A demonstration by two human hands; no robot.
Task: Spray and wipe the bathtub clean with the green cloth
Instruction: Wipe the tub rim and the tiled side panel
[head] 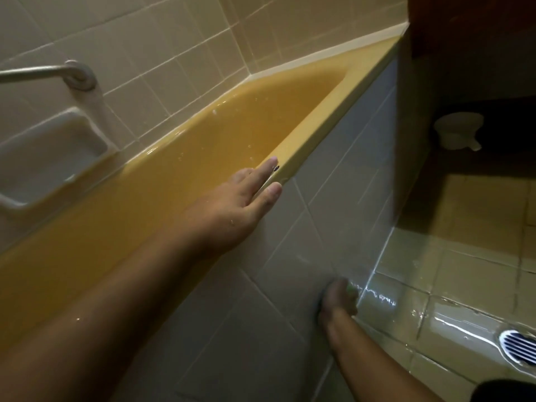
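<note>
Item, nearest: right hand (338, 297), low at the bottom edge of the grey tiled front panel (333, 198) where it meets the wet glazed floor tiles (464, 271); blurred, fingers seemingly curled over the green cloth (353, 289), of which only a small sliver shows at the fingertips, touching the panel's foot; white oval slotted floor drain (519, 348) near the right edge of the floor. Item, mid: left hand (246, 195), fingers straight and slightly spread, laid flat over the near rim of the yellow enamel bathtub (319, 125) as a brace, holding nothing; droplets on the tub's inner wall. Item, far: recessed white ceramic soap dish (52, 146) and grey metal grab bar (37, 71) on the tiled wall behind the far rim. Step judged in hand: wiping, at the lowest course of the outer panel; no spray bottle in view. Next move likely calls for firm pressure along the floor joint toward the panel's far corner, then up toward the rim; wet floor, so a steady brace is wanted.
</note>
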